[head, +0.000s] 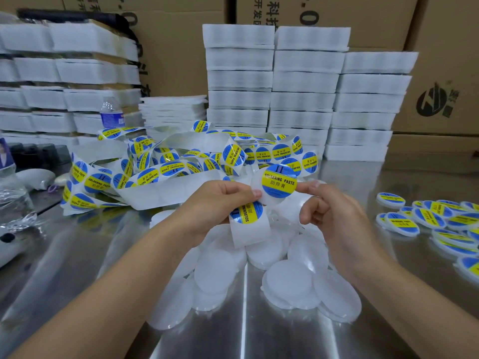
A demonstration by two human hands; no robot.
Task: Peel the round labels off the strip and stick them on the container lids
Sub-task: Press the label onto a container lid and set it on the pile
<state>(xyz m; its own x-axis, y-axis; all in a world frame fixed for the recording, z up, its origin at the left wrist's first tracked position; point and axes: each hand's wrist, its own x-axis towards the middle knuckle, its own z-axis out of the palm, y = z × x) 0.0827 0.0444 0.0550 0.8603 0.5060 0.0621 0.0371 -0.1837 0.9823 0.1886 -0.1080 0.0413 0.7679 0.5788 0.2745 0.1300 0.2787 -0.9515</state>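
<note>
Centre frame: right hand (334, 216) pinching 1 white lid (259, 185) by rim, fingertips clamped, face tilting toward camera, likely for checking label (279, 183). Left hand (215, 203) gripping strip (250, 229) end, fingers curled round it, next label (246, 212) within reach. Bare lids (287, 281) lying below; labelled lids (427, 218) lying apart at right edge.

The round label (279, 183) that I am holding up reads "SOLDERING PASTE" above the characters 助焊膏, on a yellow band across blue. The same words repeat on the labels along the tangled strip (103, 181). On the cardboard boxes (259, 9) behind I make out 科 and 开发; the rest is cut off.
</note>
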